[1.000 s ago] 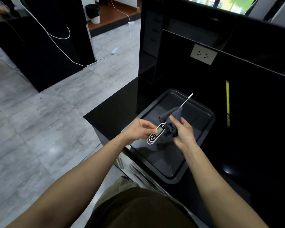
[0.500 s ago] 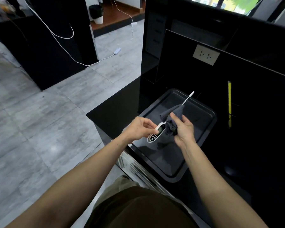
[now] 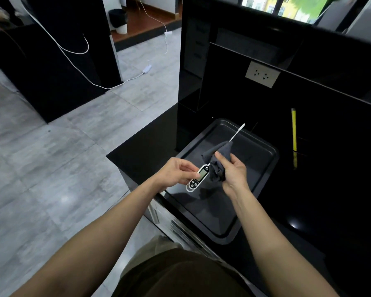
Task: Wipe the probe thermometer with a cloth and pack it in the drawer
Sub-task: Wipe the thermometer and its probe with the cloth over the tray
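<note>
The probe thermometer (image 3: 198, 177) has a white body with a small display and dark buttons. Its thin metal probe runs up and right to a white tip over the tray. My left hand (image 3: 177, 171) pinches the body at its left side. My right hand (image 3: 232, 169) holds a dark grey cloth (image 3: 217, 163) bunched around the lower part of the probe, just past the body. Cloth and fingers hide that stretch of the probe. Both hands hover above the black tray (image 3: 266, 174). No drawer shows in this view.
The black tray rests on a glossy black counter (image 3: 150, 144) near its front left corner. A yellow pencil-like stick (image 3: 294, 133) lies right of the tray. A white wall socket (image 3: 262, 74) sits on the black back panel. White cables (image 3: 77, 67) trail over the grey tiled floor at left.
Both hands and the thermometer have stayed over the tray. The right hand with the cloth has shifted slightly along the probe by the body.
</note>
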